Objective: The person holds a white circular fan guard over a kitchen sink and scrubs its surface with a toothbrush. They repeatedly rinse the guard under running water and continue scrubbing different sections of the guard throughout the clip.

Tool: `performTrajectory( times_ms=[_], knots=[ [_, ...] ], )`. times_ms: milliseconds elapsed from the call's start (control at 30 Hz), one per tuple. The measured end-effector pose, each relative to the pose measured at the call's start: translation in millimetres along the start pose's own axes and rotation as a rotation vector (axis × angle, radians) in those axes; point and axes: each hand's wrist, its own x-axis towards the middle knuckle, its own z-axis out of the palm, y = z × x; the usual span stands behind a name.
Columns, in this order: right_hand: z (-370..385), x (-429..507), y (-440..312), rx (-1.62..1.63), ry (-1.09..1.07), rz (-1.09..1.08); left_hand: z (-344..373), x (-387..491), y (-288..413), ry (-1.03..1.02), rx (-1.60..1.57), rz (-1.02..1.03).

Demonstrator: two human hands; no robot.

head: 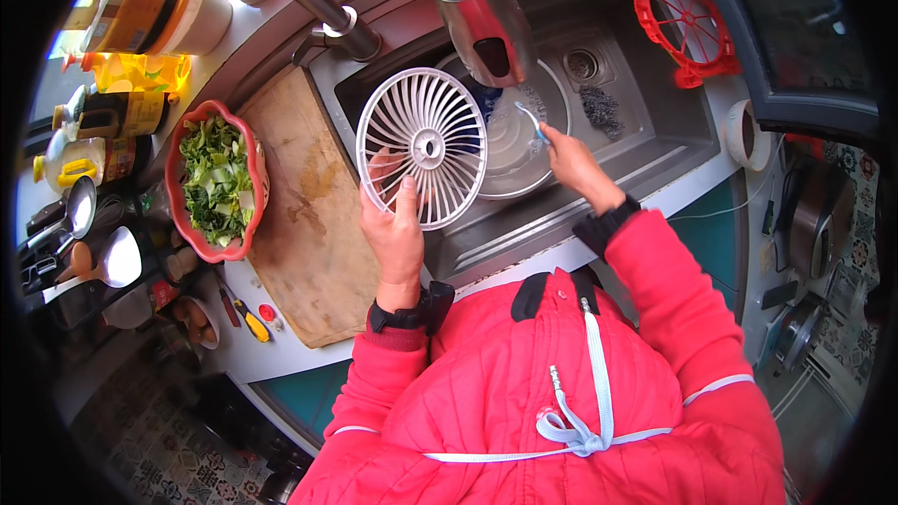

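My left hand grips a round white plastic fan grille by its lower left rim, thumb in front and fingers behind. The grille is tilted up over the left side of the sink, its curved ribs facing me. In my right hand is a toothbrush with a light blue and white handle, held over a basin of water in the sink. A dark blue item lies in the basin, partly hidden by the grille. Above the basin hangs the metal faucet head.
A wooden cutting board lies left of the sink, beside a red-rimmed bowl of chopped greens. A steel wool scrubber rests near the drain. The red fan frame stands at the sink's far right, near a white cup. Screwdrivers lie at lower left.
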Motion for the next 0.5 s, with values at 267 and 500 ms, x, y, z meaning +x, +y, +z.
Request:
performTrajectory(
  times_ms=[267, 500],
  knots=[
    [53.1, 47.5, 21.0, -0.398, -0.43, 0.172, -3.3, 6.8, -1.5, 0.032, 0.212, 0.076],
    [18.6, 36.3, 10.4, -0.102, -0.166, 0.131, -2.7, 10.0, -4.8, 0.047, 0.171, 0.033]
  ],
)
